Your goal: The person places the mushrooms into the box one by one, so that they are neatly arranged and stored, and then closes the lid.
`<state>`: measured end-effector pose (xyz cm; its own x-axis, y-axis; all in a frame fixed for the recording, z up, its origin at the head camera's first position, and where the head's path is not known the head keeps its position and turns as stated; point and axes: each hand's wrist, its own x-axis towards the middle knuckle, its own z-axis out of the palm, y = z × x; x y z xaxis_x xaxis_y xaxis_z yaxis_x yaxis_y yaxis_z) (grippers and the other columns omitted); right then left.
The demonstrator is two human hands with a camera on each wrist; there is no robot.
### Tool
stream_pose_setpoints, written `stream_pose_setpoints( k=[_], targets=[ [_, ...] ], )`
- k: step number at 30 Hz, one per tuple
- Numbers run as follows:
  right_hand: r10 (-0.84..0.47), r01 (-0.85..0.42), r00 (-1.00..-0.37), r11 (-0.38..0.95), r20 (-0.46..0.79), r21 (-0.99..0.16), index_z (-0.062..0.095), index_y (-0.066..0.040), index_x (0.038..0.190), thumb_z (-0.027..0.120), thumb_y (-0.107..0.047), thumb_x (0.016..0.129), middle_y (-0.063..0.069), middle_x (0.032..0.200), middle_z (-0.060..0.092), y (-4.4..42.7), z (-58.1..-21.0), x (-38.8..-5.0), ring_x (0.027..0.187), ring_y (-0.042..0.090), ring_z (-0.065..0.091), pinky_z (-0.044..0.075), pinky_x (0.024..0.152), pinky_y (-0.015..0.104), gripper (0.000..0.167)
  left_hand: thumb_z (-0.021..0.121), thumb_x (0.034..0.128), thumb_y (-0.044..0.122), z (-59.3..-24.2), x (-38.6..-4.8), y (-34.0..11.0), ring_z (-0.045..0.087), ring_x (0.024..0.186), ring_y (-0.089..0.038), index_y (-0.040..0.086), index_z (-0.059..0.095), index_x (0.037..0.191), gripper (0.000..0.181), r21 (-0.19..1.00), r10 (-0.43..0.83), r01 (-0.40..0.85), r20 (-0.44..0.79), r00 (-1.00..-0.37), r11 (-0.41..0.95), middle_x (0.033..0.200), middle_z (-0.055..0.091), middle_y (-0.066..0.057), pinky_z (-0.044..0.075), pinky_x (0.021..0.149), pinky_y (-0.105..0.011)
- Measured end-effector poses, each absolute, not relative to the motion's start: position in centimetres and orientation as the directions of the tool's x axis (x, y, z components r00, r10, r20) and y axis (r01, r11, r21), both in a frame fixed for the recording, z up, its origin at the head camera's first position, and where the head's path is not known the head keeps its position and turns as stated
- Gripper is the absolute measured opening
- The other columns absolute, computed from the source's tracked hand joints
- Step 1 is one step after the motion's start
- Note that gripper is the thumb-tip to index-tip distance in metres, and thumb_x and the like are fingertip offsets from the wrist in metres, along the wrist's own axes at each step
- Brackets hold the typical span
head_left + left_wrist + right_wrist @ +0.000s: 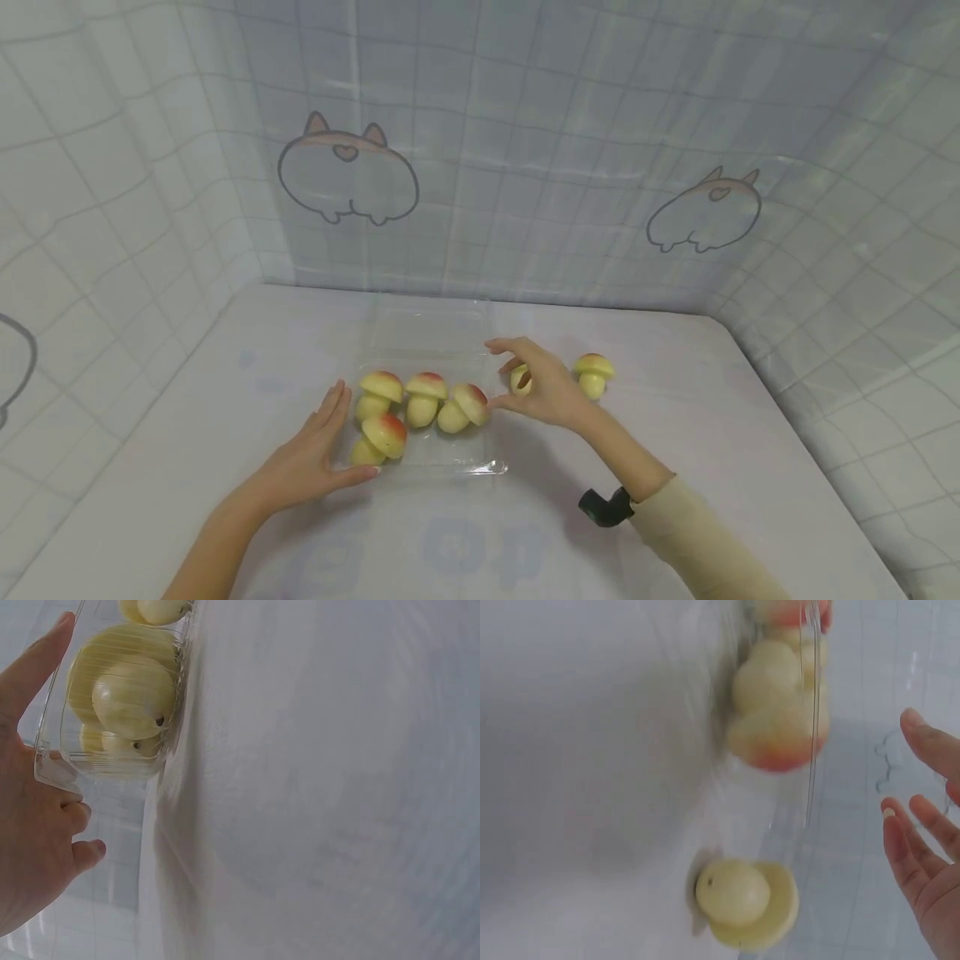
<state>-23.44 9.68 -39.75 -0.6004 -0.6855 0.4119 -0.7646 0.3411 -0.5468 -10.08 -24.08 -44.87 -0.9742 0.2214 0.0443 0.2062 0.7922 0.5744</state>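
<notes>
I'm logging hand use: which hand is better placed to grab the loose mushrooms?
Likely the right hand: it is empty and near both loose mushrooms; the left hand is across the clear box from them.

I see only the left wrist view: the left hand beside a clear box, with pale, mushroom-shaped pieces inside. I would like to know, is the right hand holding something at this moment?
Observer: No, the right hand is empty; the right wrist view shows nothing between its thumb and its fingers.
Operator: Thank you. And do any pieces lie outside of the clear box?
Observer: Yes, two lie on the table, on the right of the box: a near piece, partly hidden by the right hand in the head view, and a far piece to its right.
</notes>
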Motion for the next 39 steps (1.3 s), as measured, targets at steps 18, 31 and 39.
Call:
stream_pose_setpoints(
  k=[18,31,39],
  targets=[
    [-0.625,-0.787,-0.606,0.382,0.492,-0.484,0.056,-0.011,0.128,0.089,-0.014,0.068,0.009,0.118,0.062,14.7,-40.2,-25.2,0.097,0.02,0.064,0.056,0.075,0.037,0.069,0.07,0.0796,0.056,-44.7,-10.1,-24.0,0.005,0.143,-0.043,-0.005,0.001,0.151,0.117,0.556,0.229,0.218,0.05,-0.972,0.802,0.158,-0.004,-0.024,0.015,0.111,-0.062],
    [-0.566,-0.788,-0.616,0.419,0.548,-0.452,0.061,-0.008,0.121,0.09,-0.012,0.065,0.006,0.114,0.064,17.7,-39.8,-26.2,0.097,0.022,0.062,0.054,0.078,0.044,0.063,0.07,0.0795,0.057,-44.7,-10.1,-24.0,0.007,0.142,-0.046,-0.004,0.0,0.152,0.117,0.551,0.221,0.205,0.039,-0.975,0.809,0.158,-0.003,-0.025,0.016,0.11,-0.063],
    [-0.495,-0.732,-0.68,0.503,0.54,-0.46,0.067,-0.011,0.116,0.09,-0.016,0.065,0.0,0.112,0.065,19.9,-40.1,-26.5,0.106,0.019,0.059,0.049,0.092,0.043,0.057,0.07,0.0792,0.057,-44.9,-10.0,-24.0,0.006,0.143,-0.043,-0.006,0.002,0.151,0.117,0.542,0.227,0.22,0.056,-0.972,0.811,0.158,-0.006,-0.022,0.016,0.111,-0.062]
  ],
)
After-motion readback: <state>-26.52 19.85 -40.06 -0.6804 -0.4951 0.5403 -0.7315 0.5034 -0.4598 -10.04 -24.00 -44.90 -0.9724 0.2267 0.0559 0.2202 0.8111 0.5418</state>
